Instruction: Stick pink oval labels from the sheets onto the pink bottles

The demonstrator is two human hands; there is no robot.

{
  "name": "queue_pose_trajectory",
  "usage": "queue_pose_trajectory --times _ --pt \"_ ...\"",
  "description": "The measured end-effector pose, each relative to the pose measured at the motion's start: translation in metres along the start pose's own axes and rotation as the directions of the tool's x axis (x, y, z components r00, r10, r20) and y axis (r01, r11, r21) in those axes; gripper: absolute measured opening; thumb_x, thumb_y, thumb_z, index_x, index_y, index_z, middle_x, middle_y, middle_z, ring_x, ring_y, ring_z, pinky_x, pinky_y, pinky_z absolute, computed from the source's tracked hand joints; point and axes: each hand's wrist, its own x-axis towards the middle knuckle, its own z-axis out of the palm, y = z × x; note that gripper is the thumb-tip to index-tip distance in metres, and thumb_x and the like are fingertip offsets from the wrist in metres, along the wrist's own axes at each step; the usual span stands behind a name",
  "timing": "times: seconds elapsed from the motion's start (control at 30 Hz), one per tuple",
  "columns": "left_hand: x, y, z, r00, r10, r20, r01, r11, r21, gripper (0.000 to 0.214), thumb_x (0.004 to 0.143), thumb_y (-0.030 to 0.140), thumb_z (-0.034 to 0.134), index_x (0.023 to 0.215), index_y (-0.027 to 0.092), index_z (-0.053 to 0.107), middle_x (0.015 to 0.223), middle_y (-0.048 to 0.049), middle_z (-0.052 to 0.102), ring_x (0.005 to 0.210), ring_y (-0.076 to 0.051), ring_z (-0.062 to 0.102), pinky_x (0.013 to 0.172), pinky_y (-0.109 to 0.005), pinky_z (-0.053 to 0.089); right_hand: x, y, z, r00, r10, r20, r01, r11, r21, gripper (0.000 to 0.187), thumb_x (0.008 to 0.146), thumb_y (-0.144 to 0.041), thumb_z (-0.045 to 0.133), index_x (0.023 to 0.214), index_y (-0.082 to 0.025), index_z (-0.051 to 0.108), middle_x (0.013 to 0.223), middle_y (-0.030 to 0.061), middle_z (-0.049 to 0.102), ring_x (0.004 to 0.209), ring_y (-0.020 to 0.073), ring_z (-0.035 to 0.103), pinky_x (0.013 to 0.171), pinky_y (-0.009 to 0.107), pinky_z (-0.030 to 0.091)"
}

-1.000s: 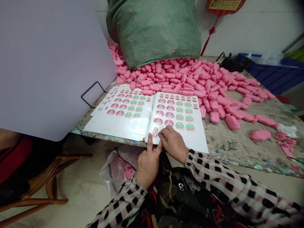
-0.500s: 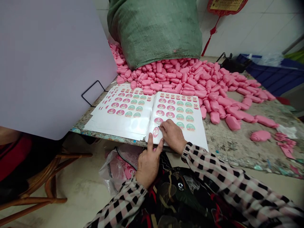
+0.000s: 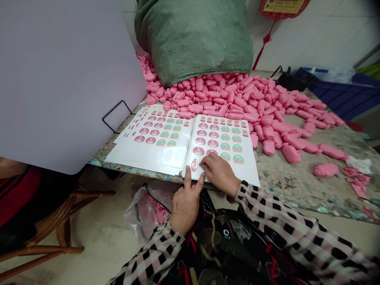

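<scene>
A white sticker sheet [image 3: 247, 166] with rows of round pink and green stickers lies at the table's near edge. My left hand [image 3: 185, 202] presses its index finger and thumb flat on the sheet's near corner, the other fingers curled. My right hand [image 3: 218, 172] rests on the sheet with its fingertips pinched at the edge of a round pink sticker [image 3: 194, 164] in the lowest row. A stack of similar sticker sheets [image 3: 148, 152] lies just to the left.
A heap of pink plastic pieces [image 3: 237, 105] spills from a green sack [image 3: 192, 35] across the mottled table [image 3: 297, 182]. A large white board [image 3: 59, 79] stands at left above a wooden chair [image 3: 56, 233]. A clear bag of pink pieces [image 3: 145, 213] sits below the table edge. Blue crate [image 3: 341, 93] at right.
My right hand has shifted slightly on the sheet, its fingertips working at the lowest pink sticker. My left hand stays pressed on the corner.
</scene>
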Motion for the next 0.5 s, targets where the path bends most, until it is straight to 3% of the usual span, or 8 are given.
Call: queue_pose_trajectory --times 0.23,0.5 --pt "0.0 0.0 -0.001 1.0 -0.011 0.012 0.011 1.0 -0.022 0.058 0.09 0.024 0.036 0.142 0.039 0.014 0.15 -0.0174 0.009 0.065 -0.012 0.062 0.056 -0.028 0.05 0.007 -0.003 0.001 0.998 0.065 0.002 -0.065 0.99 0.125 0.024 0.091 -0.034 0.04 0.083 -0.018 0.055 0.085 0.0045 0.054 0.079 0.0138 0.051 0.069 0.025 0.035" --pt "0.002 0.001 -0.002 0.999 -0.017 0.028 0.016 0.999 0.033 0.062 0.089 0.022 0.036 0.142 0.04 0.009 0.15 -0.0186 0.012 0.06 -0.011 0.061 0.053 -0.028 0.049 0.02 -0.007 -0.002 0.967 0.243 0.078 -0.253 0.951 0.177 0.023 0.081 -0.041 0.05 0.074 -0.021 0.058 0.08 0.0011 0.061 0.067 0.0135 0.051 0.055 0.025 0.028"
